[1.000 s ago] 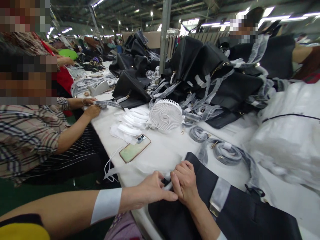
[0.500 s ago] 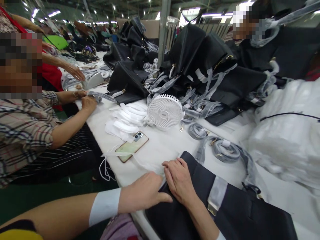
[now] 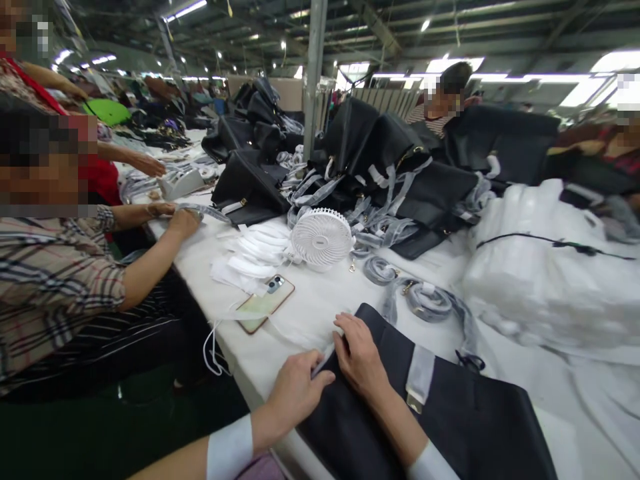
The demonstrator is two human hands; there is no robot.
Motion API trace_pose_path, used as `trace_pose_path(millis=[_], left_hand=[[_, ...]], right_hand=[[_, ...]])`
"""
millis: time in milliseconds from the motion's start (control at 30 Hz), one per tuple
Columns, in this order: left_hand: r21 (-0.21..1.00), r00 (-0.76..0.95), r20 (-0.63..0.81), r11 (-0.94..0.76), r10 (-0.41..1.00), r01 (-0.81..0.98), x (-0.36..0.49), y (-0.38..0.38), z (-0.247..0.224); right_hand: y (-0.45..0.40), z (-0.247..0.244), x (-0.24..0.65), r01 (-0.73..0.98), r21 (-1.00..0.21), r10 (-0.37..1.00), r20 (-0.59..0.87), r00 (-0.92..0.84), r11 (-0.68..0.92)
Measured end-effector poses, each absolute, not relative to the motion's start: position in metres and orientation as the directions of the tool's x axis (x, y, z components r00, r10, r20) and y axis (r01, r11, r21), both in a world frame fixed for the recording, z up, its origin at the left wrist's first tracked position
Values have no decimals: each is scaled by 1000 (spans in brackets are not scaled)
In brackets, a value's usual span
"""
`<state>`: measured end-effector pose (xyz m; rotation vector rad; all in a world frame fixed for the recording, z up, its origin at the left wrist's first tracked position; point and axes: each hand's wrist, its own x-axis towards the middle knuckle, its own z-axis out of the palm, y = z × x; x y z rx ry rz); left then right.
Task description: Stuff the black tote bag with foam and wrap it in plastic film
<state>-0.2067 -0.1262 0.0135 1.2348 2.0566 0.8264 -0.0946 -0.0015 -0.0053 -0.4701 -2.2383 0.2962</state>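
A black handbag (image 3: 480,407) lies on the white-covered table in front of me. A plastic-wrapped tab (image 3: 421,373) with a gold-coloured metal end crosses its upper side. My left hand (image 3: 299,388) is closed at the bag's near-left edge, its thumb pointing right and its fingertips partly hidden. Just right of it, my right hand (image 3: 361,353) rests over the bag's upper left corner with its fingers bent round the edge. A thin pale strip runs along that edge between the hands. White bands cover both my wrists.
Beyond the bag are a phone (image 3: 265,303), a white fan (image 3: 323,240), white sheets (image 3: 260,250) and a wrapped coiled strap (image 3: 427,303). Black bags (image 3: 350,140) are piled behind. A white bundle (image 3: 540,267) stands right. A co-worker's hands (image 3: 185,220) work at left.
My left hand has drawn lower and its fingers now curl at the bag's edge. The right hand stays at the corner. My view has tilted up and turned slightly right.
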Motion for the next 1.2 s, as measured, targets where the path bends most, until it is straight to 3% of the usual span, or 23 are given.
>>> trace_pose_path(millis=[133, 233, 333, 433, 533, 700, 767, 833, 867, 900, 967, 1033, 1200], left_hand=[[767, -388, -139, 347, 911, 540, -211, -128, 5], [691, -318, -72, 277, 945, 667, -207, -138, 6], [506, -215, 209, 82, 954, 858, -199, -145, 12], [321, 86, 434, -244, 897, 915, -188, -138, 8], [134, 378, 401, -462, 835, 877, -178, -126, -9], [-92, 486, 280, -481, 828, 872, -177, -121, -38], [-132, 506, 268, -489, 820, 862, -179, -121, -45], [-154, 512, 266, -489, 817, 859, -180, -120, -49], [-160, 513, 264, -488, 817, 858, -180, -119, -51], [-164, 512, 260, -485, 819, 859, -179, -118, -53], [-169, 513, 245, -485, 823, 858, -177, -115, -55], [-172, 516, 224, -487, 827, 856, -174, -113, -56], [-167, 505, 184, -479, 843, 861, -158, -105, -60]], right_hand=[[-35, -2, -61, 447, -167, 461, 535, -707, 879], [-70, -5, -40, 564, -149, 575, 374, -728, 812], [-94, -8, -34, 635, -235, 678, 272, -683, 735], [-95, -11, -34, 631, -278, 687, 221, -692, 725], [-91, -14, -32, 612, -276, 667, 197, -719, 741], [-113, -13, -7, 543, -391, 661, 309, -684, 743], [-131, -12, 21, 522, -546, 750, 391, -533, 655], [-150, -11, 58, 487, -757, 898, 405, -173, 435], [-157, -10, 79, 441, -853, 937, 342, 65, 280], [-163, -9, 100, 380, -916, 924, 250, 290, 129], [-166, -7, 136, 312, -948, 822, 131, 554, -59], [-156, -3, 157, 358, -927, 780, 141, 610, -113], [-105, 2, 135, 484, -862, 856, 129, 501, -154]])
